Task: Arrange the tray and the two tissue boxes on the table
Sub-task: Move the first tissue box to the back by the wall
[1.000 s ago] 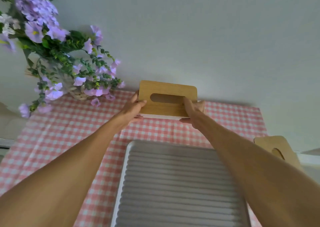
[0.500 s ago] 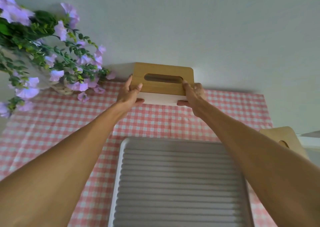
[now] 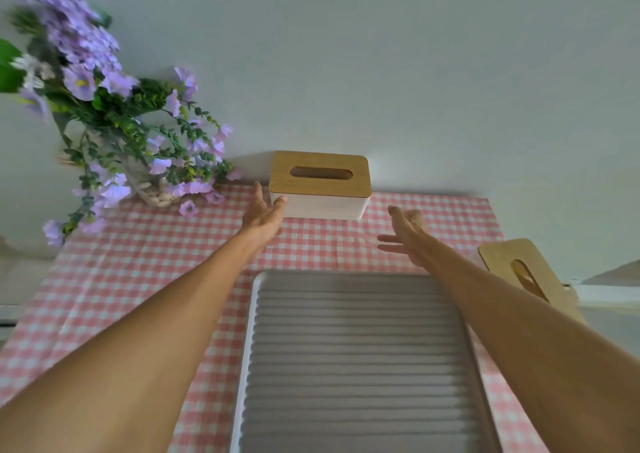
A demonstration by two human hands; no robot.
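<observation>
Far left of your fingers stand the purple flowers. Your left hand is spread, thumb tip touching the tissue box at the cloth's far edge. Your right hand hangs open, fingers apart, just short of that box. The grey tray lies nearer than both palms; the second tissue box sits beyond your right forearm.

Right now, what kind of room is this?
Probably a home, maybe a dining corner. A pink checked tablecloth covers the table against a plain wall, a vase of purple flowers stands on it, and a tissue box sits behind a grey tray.
</observation>
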